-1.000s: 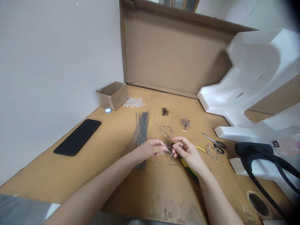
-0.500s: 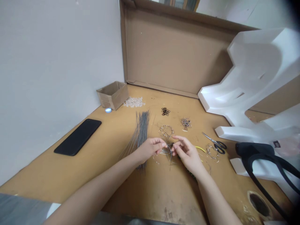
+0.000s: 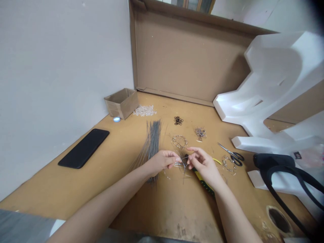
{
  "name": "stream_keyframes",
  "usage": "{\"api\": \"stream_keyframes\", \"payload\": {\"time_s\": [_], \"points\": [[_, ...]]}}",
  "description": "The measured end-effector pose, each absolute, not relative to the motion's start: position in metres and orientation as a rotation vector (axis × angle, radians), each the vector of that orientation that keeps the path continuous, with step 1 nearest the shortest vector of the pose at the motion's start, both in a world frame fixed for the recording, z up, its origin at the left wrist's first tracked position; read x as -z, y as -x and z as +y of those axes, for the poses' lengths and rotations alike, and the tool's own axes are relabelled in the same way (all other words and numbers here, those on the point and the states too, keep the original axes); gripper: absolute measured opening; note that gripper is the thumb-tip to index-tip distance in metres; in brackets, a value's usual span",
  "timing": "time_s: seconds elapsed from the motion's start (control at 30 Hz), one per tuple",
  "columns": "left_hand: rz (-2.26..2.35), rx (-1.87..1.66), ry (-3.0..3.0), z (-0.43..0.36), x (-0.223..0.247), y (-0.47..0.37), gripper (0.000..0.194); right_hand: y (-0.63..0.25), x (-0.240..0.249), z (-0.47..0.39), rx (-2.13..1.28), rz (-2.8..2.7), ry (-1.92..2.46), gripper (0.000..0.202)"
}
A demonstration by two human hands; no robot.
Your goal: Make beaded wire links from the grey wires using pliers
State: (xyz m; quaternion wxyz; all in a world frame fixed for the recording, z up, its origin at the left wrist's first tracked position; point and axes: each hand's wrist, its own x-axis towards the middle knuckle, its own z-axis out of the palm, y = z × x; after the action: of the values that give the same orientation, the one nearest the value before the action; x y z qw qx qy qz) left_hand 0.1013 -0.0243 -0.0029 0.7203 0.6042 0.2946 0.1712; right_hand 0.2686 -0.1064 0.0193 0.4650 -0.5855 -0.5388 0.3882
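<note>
My left hand [image 3: 167, 160] pinches a thin metal wire [image 3: 184, 164] between thumb and fingertips. Opposite it, my right hand [image 3: 201, 162] closes its thumb and index finger on the same wire, which bends between the two hands. A bundle of straight grey wires [image 3: 153, 141] lies just left of my left hand, partly behind it. Beyond my fingertips rests a bent wire loop [image 3: 179, 141]. Pliers with yellow and green-black handles [image 3: 204, 182] lie under my right hand, which hides part of them.
Scissors [image 3: 232, 154] and another wire loop [image 3: 229, 164] lie to the right. Farther back are black rings [image 3: 178, 120], small metal pieces [image 3: 200, 132], clear beads [image 3: 145, 110] and a cardboard box [image 3: 122, 102]. A phone [image 3: 84, 148] lies left; white foam [image 3: 275, 74] stands right.
My right hand has shifted slightly, and the wire between my fingertips is bent differently. More of the pliers' handle shows beneath my right hand.
</note>
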Motion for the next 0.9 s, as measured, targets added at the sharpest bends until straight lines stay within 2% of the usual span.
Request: {"api": "stream_keyframes", "payload": {"time_s": [0.63,0.77,0.9], "points": [[0.664,-0.414,-1.267,-0.024,-0.004,-0.100,0.033,-0.269,-0.022,-0.106,-0.988,-1.296,1.457,0.028],[0.693,-0.440,-1.265,-0.023,-0.005,-0.099,0.032,-0.282,-0.025,-0.116,-0.762,-1.363,1.660,0.033],[0.704,-0.468,-1.253,-0.018,-0.003,-0.097,0.030,-0.298,-0.020,-0.146,-0.246,-1.748,2.113,0.038]]}}
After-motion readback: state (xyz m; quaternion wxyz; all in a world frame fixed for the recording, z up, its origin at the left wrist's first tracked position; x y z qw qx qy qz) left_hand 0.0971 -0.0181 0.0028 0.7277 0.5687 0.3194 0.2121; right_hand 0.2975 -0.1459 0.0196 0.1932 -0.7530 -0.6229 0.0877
